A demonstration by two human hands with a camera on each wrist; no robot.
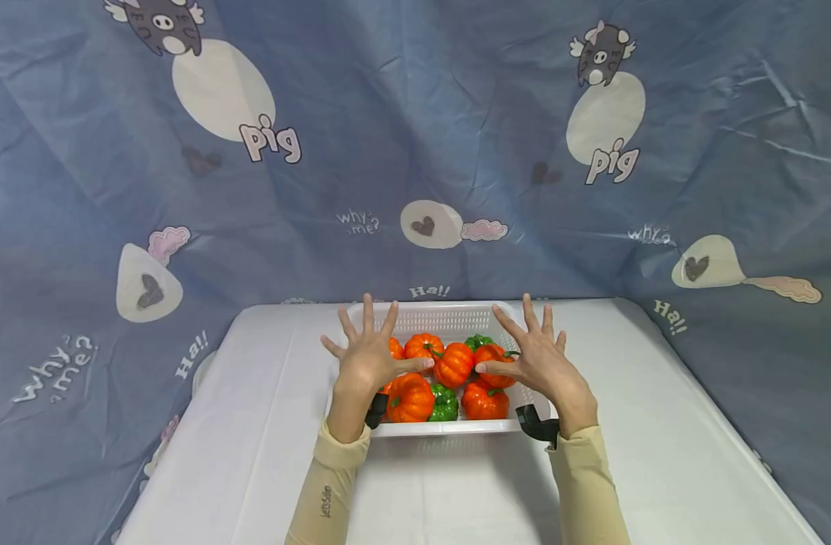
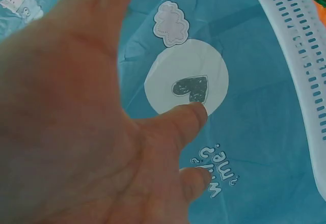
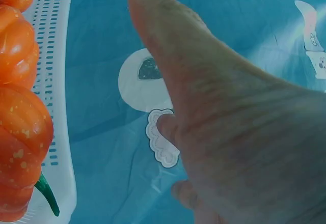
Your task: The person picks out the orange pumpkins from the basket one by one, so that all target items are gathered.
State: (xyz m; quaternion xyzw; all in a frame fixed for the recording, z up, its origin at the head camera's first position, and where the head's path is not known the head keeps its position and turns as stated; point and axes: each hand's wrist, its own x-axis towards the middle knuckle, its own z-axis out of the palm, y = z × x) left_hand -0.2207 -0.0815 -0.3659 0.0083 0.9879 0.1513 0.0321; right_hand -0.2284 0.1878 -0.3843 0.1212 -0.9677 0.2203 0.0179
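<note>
Both hands are held up with straight, spread fingers and hold nothing. In the head view my left hand [image 1: 366, 365] overlaps the left side of a white plastic basket [image 1: 449, 428], its thumb pointing inward. My right hand [image 1: 546, 369] mirrors it over the basket's right side. Between the thumbs shows a small orange pumpkin [image 1: 453, 365], one of several in the basket. A green pumpkin-like piece [image 1: 444, 404] lies near the front wall, another green piece [image 1: 479, 342] toward the back. The right wrist view shows glossy orange pumpkins [image 3: 20, 132] along the basket's perforated wall [image 3: 48, 46].
The basket stands on a white-covered table [image 1: 266, 454], close to its back edge. A blue cloth [image 1: 415, 136] printed with pigs and words hangs behind and along the sides. Black wrist mounts [image 1: 536, 424] stick out beneath the hands, near the basket's front corners.
</note>
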